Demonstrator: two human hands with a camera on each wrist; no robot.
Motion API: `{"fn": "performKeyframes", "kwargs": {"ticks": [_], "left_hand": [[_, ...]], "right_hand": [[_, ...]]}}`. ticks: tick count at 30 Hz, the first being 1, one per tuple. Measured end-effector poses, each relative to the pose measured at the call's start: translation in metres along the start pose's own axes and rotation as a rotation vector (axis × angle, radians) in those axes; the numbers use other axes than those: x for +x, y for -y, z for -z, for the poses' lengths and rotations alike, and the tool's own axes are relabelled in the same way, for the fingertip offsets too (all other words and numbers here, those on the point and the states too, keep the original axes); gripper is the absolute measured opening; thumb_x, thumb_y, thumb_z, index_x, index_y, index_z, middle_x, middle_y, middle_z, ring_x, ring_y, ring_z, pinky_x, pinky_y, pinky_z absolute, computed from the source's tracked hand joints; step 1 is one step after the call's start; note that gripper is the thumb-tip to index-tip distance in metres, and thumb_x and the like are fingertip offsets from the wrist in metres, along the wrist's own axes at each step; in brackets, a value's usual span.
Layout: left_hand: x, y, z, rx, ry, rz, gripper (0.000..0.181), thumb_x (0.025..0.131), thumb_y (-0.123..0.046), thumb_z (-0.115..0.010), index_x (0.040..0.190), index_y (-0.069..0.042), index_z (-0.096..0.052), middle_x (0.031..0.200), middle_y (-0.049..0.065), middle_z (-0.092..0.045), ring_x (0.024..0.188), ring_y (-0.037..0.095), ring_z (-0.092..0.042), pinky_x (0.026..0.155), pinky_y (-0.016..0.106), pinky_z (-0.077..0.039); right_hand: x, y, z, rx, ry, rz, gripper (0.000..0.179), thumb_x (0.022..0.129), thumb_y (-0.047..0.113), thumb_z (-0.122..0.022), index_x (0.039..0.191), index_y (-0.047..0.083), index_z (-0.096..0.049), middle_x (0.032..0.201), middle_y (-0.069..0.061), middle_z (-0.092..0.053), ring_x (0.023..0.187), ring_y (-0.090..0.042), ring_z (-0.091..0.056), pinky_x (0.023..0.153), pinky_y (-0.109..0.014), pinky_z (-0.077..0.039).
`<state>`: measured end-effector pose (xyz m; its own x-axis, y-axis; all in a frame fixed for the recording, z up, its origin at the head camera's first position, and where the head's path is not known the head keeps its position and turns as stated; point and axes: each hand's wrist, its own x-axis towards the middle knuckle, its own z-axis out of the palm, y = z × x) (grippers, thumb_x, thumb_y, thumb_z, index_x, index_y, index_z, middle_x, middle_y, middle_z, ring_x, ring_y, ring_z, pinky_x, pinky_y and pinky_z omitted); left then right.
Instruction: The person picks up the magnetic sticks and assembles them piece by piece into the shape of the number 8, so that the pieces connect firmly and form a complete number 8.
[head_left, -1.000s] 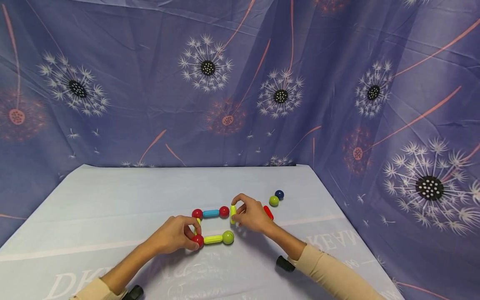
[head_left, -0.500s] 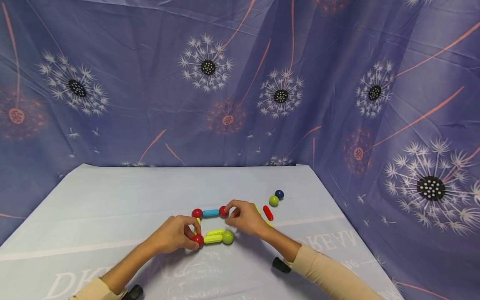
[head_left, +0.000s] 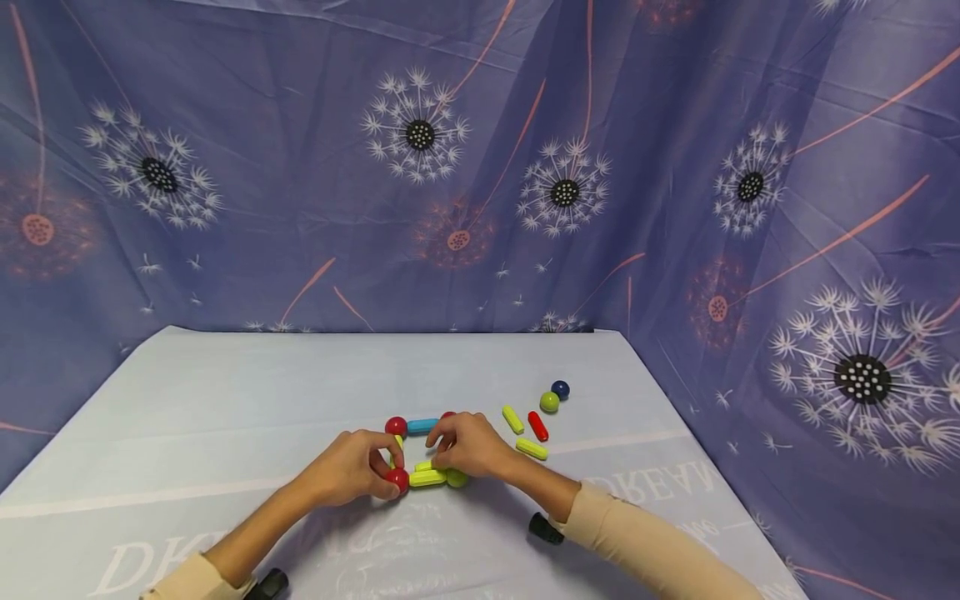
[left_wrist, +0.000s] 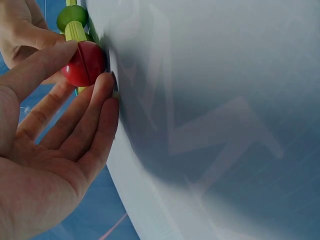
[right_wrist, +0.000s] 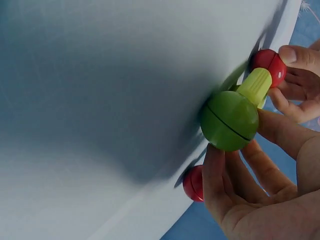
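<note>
Inner yellow stick (head_left: 423,467) runs left-to-right, nearest the half-curled right hand (head_left: 470,445), hold unclear; left hand (head_left: 348,468) pinches a red ball (head_left: 401,479).

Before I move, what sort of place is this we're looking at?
Probably a staged tabletop play area: the work surface is a pale printed sheet, dandelion-patterned fabric hangs behind and beside it, and the left hand holds a red ball joining a yellow rod.

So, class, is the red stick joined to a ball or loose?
Loose: the red stick lies on the table, visibly apart from every ball.
</note>
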<state>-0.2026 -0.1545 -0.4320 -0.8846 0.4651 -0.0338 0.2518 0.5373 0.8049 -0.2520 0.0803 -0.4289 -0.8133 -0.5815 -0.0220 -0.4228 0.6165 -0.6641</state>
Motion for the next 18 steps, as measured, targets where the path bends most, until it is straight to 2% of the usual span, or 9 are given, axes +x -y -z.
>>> {"fn": "performKeyframes", "kwargs": {"ticks": [7,15,18], "left_hand": [[-0.0004,-0.0004,0.0009,0.0,0.002,-0.006,0.028,0.073,-0.012,-0.089,0.094,-0.012,-0.07,0.077,-0.002,-0.075,0.071,0.012,-0.068,0.062,0.027,-0.051],[0.0003,-0.0006,0.001,-0.004,0.006,0.014,0.028,0.074,-0.012,-0.089,0.094,-0.013,-0.07,0.078,-0.001,-0.075,0.072,0.013,-0.067,0.062,0.028,-0.051],[0.0004,-0.0005,0.0009,0.0,0.006,0.016,0.028,0.074,-0.012,-0.089,0.094,-0.012,-0.07,0.078,-0.001,-0.075,0.073,0.014,-0.068,0.062,0.028,-0.052]], "right_hand": [[0.0023,-0.001,-0.0037,-0.023,-0.002,-0.002,0.014,0.082,0.007,-0.081,0.097,0.009,-0.078,0.077,0.003,-0.073,0.067,0.0,-0.06,0.06,-0.018,-0.049],[0.003,-0.0022,-0.0029,-0.13,-0.019,-0.02,0.009,0.088,0.012,-0.076,0.097,0.01,-0.079,0.081,0.005,-0.071,0.072,-0.003,-0.058,0.064,-0.018,-0.048],[0.0025,-0.0041,-0.003,-0.139,-0.021,-0.023,0.01,0.089,0.014,-0.076,0.098,0.01,-0.078,0.081,0.005,-0.07,0.071,-0.004,-0.058,0.062,-0.018,-0.049]]}}
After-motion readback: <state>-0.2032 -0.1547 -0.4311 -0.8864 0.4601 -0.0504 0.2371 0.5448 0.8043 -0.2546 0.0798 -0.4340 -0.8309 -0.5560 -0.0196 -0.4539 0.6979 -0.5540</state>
